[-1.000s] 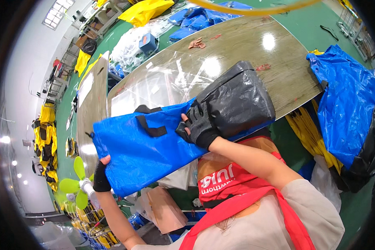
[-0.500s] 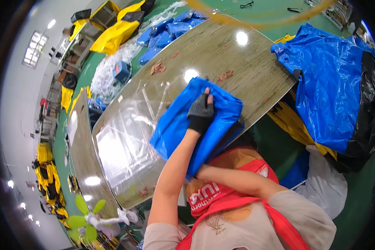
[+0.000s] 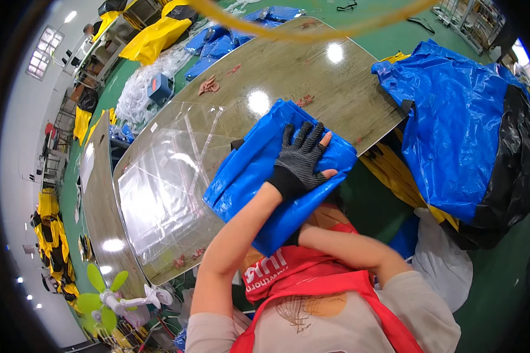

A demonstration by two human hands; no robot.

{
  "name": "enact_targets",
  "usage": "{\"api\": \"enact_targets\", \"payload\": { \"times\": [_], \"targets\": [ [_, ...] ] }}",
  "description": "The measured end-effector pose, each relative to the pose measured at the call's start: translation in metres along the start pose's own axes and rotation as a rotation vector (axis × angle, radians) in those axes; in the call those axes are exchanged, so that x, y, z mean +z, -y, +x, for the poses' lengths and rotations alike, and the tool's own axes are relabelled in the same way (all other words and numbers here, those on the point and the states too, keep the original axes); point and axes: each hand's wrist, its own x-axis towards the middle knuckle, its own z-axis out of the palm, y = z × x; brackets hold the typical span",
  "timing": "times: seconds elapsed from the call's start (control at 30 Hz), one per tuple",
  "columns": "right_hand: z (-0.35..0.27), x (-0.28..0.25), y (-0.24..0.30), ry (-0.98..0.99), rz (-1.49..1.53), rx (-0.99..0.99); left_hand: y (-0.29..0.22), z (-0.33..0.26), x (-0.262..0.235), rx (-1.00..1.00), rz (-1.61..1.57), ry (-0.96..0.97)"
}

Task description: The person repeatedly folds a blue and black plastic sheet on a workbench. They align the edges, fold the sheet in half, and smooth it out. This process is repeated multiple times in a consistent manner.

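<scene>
A folded blue plastic bag [image 3: 241, 176] with a glossy surface lies at the table's near edge, partly overhanging it toward my body. A bit of black strap [image 3: 237, 144] sticks out at its left side. On top of the bag rests my left hand [image 3: 303, 159], palm down and fingers spread, in a dark dotted glove with some fingertips bare. My right forearm [image 3: 347, 244] crosses my front, and my right hand [image 3: 292, 237] goes under the bag; only the black cuff shows, its fingers hidden.
Clear plastic sleeves [image 3: 159, 194] lie on the wood-patterned table [image 3: 288, 65], with reddish scraps [image 3: 208, 86] farther back. At right hangs a large blue-and-black sheet [image 3: 453, 129]. A green-bladed fan [image 3: 103, 300] stands lower left. Blue packs [image 3: 218, 44] lie beyond the table.
My left hand has opened from a closed grip on the bag and spread flat over it. The bag has turned slightly and sits a little nearer my body.
</scene>
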Motion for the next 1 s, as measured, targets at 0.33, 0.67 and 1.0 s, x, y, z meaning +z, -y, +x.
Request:
{"api": "enact_targets", "payload": {
  "times": [0.33,0.67,1.0],
  "targets": [
    [-0.123,0.103,0.124,-0.868,-2.708,-0.993,0.029,-0.004,-0.012,-0.054,0.308,-0.126],
    [-0.126,0.070,0.138,-0.248,-2.962,-0.931,0.050,-0.040,-0.038,-0.249,0.075,-0.148],
    [-0.129,0.072,0.148,-0.259,-2.860,-1.235,-0.059,-0.171,-0.079,-1.030,-1.474,-0.773]
  ]
}}
